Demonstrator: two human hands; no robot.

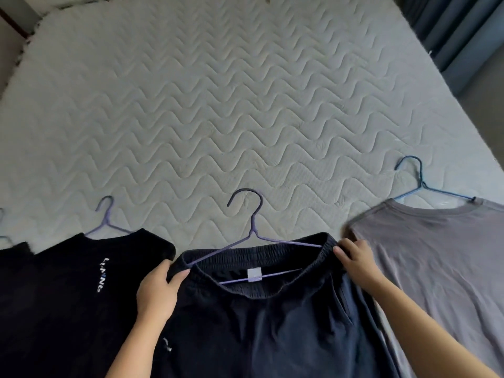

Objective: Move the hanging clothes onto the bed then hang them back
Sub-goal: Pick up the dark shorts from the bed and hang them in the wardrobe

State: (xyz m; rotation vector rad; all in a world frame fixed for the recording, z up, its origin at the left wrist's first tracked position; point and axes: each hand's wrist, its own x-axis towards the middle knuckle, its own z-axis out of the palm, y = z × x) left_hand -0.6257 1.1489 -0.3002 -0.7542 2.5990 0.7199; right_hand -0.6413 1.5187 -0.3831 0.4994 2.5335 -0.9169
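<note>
Dark navy shorts (pixel 272 323) lie flat on the bed (pixel 218 105) at the near edge, with a purple hanger (pixel 252 233) threaded through their elastic waistband. My left hand (pixel 158 290) grips the waistband's left end. My right hand (pixel 354 260) pinches its right end. To the left lies a black top (pixel 68 296) with white lettering on a purple hanger (pixel 105 222). A grey T-shirt (pixel 436 255) on a blue hanger (pixel 420 181) lies to the right.
The quilted white mattress stretches far beyond the clothes. Blue curtains (pixel 458 28) hang at the upper right. Another dark garment (pixel 13 257) peeks in at the far left edge.
</note>
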